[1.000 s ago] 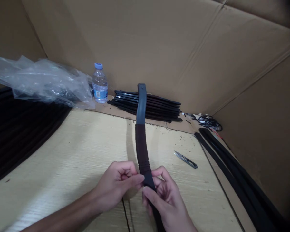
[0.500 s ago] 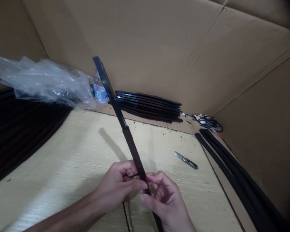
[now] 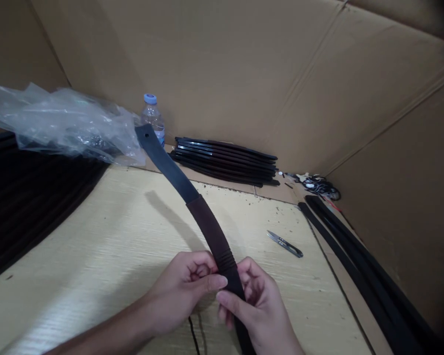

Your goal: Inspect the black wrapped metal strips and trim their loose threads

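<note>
A long, curved dark strip rises from the bottom edge toward the upper left, its flat face and a small hole near the tip showing. Its middle part is wrapped in a dark brown covering with ridges at the lower end. My left hand pinches the strip just below the ridges from the left. My right hand grips it from the right, thumb on its face. A black cord hangs below my left hand; its upper end is hidden.
Thread snips lie right of my hands on the pale board. Behind stand a bundle of dark strips, a bottle and clear plastic bags. More dark strips lie along the right edge.
The strip has turned from its narrow edge to its flat face, and its tip has dropped lower, uncovering the bottle cap. Both hands keep hold of it.
</note>
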The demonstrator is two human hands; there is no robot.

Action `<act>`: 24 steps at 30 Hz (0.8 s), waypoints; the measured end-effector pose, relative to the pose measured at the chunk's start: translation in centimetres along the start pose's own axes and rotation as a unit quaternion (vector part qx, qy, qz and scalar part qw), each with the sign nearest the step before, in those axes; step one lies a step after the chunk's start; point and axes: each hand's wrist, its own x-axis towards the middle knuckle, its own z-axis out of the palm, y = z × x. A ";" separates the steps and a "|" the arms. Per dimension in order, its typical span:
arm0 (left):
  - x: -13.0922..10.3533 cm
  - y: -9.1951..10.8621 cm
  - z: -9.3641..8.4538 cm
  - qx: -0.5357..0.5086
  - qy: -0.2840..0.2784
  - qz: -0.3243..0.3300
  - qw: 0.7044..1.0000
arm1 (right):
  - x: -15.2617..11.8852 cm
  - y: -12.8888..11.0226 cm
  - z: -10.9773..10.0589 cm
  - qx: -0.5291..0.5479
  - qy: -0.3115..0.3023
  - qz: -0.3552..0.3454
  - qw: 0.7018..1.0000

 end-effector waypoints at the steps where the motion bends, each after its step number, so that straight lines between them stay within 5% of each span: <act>1: 0.0 0.0 0.0 0.006 0.005 0.006 1.000 | -0.1 -0.1 0.0 -0.007 0.001 -0.002 1.000; 24: -0.3 -0.6 0.8 -0.009 0.028 0.032 0.999 | 0.1 0.2 -0.1 0.005 0.027 0.042 0.999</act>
